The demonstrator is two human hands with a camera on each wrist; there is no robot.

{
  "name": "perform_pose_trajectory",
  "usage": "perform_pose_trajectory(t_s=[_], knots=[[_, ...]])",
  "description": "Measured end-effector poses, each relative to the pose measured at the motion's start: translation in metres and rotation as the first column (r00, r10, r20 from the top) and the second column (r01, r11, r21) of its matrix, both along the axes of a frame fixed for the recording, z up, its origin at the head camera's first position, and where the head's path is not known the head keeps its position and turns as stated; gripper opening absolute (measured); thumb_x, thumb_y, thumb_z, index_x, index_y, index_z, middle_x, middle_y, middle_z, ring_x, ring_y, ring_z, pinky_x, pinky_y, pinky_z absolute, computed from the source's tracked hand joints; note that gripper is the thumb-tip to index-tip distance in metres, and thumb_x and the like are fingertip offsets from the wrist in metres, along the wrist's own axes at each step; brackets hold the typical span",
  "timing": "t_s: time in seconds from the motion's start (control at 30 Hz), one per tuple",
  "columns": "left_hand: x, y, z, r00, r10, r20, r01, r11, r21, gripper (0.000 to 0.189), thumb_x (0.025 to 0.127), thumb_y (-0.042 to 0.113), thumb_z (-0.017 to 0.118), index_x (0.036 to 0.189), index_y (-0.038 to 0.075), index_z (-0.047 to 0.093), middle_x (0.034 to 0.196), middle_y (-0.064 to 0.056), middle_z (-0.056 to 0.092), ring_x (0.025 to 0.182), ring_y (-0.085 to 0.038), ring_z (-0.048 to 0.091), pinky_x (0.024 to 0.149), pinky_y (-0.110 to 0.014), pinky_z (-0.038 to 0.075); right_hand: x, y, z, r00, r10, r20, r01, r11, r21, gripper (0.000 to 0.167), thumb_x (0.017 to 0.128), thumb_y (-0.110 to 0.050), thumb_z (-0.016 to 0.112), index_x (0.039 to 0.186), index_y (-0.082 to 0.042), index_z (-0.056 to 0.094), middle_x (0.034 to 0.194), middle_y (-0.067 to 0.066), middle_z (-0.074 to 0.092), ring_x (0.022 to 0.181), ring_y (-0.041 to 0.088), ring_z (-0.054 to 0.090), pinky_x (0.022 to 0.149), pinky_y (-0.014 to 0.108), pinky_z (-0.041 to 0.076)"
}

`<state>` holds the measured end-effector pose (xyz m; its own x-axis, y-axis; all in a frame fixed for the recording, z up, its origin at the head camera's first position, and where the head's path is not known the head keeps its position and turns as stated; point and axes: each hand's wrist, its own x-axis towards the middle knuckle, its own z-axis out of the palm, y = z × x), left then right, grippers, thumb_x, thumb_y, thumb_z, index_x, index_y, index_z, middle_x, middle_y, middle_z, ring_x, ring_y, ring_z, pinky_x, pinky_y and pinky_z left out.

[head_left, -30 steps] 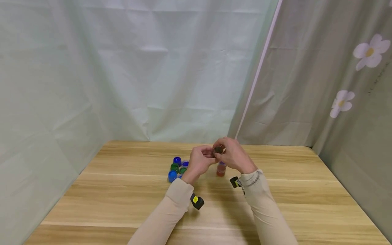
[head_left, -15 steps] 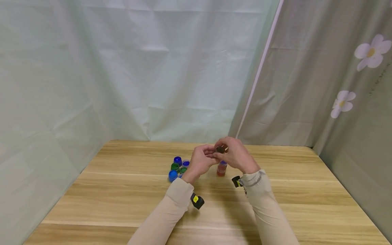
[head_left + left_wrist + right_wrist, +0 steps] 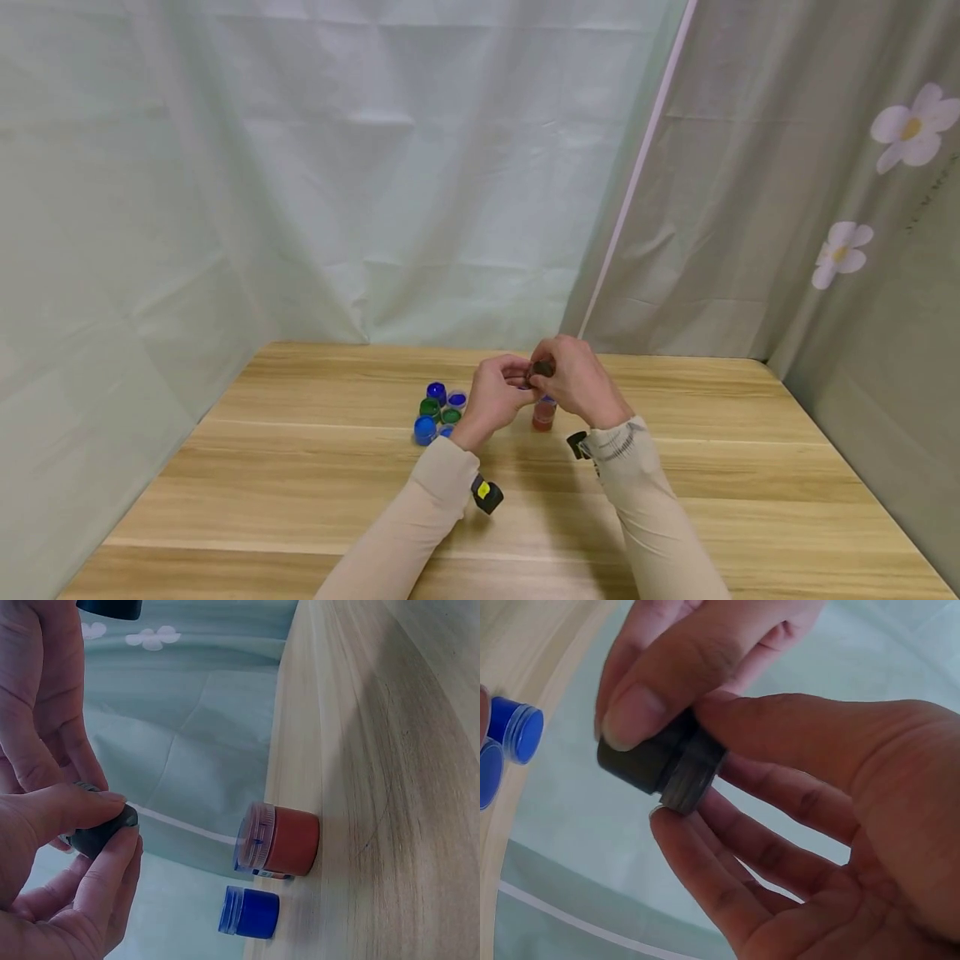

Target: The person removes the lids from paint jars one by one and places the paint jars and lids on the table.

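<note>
A small dark paint jar (image 3: 634,763) is held up above the table between both hands. My left hand (image 3: 491,398) pinches its body between thumb and fingers. On the ribbed lid (image 3: 694,776), my right hand (image 3: 577,382) has its thumb on one side and fingertips on the other. The lid sits against the body with a narrow groove between them. Just below the right hand, a red paint jar (image 3: 543,415) with a clear lid stands on the table. In the left wrist view a blue paint jar (image 3: 259,913) stands beside the red jar (image 3: 294,841).
Left of the hands, a cluster of paint jars stands on the wooden table (image 3: 300,475): dark blue (image 3: 437,392), green (image 3: 430,408) and lighter blue (image 3: 424,430) among them. Pale curtains (image 3: 450,167) hang behind the table and along both sides.
My right fingers loosen a little around the dark jar's lid, then come back around it. Both hands drift slightly to the right; the jars on the table stay put.
</note>
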<state>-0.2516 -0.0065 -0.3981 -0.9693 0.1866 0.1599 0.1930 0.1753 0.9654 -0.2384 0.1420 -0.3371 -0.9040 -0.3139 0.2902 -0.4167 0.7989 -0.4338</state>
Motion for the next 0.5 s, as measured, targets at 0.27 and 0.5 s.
perform_pose_trajectory(t_s=[0.27,0.5], knots=[[-0.001,-0.0002,-0.0004,1.0,-0.004,0.028,0.003,1.0,0.01,0.035,0.083,0.001,0.082,0.116,0.003,0.071,0.113,-0.015,0.075,0.104,-0.026,0.073,0.091,-0.035,0.061,0.0005,0.0002,0.0013,0.998,0.05,0.034,-0.05,0.999,-0.011,0.013,0.086,0.0,0.077,0.098,-0.006,0.077,0.094,0.007,0.071,0.083,0.018,0.063,0.072,0.033,0.054],[-0.0017,0.0,-0.0032,0.999,-0.028,0.045,0.026,0.998,0.05,0.036,0.086,-0.004,0.077,0.121,-0.001,0.068,0.114,-0.018,0.073,0.104,-0.028,0.074,0.089,-0.036,0.062,0.0004,-0.0004,-0.001,0.999,0.008,0.042,-0.008,1.0,-0.005,0.021,0.091,-0.016,0.078,0.107,-0.003,0.074,0.105,0.012,0.071,0.092,0.024,0.066,0.077,0.037,0.057]])
